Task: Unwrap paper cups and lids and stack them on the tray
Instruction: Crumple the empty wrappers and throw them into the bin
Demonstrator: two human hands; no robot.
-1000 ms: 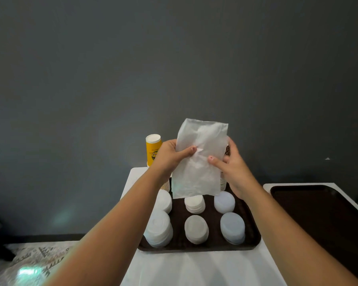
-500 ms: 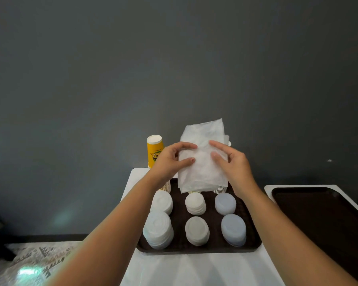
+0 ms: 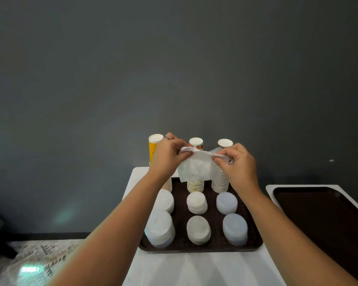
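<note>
1. Left hand and right hand each pinch an end of the white wrapper — emptied, held above the tray.
2. On that tray: three cup stacks at the far edge, six lid stacks nearer; stacking looks near complete.
3. Wrapper hides the cups' middles — counts unreadable.

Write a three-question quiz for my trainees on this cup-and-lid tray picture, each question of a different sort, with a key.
1. True or false: both hands, left hand and right hand, hold the white wrapper above the tray.
2. How many cup stacks stand at the tray's far edge: A two, B three, C five?
3. Fill in: the lid stacks sit in ___ rows of three.

Key
1. True.
2. B: yellow stack, middle stack, right stack.
3. Two, for example the near middle lid stack.
</note>
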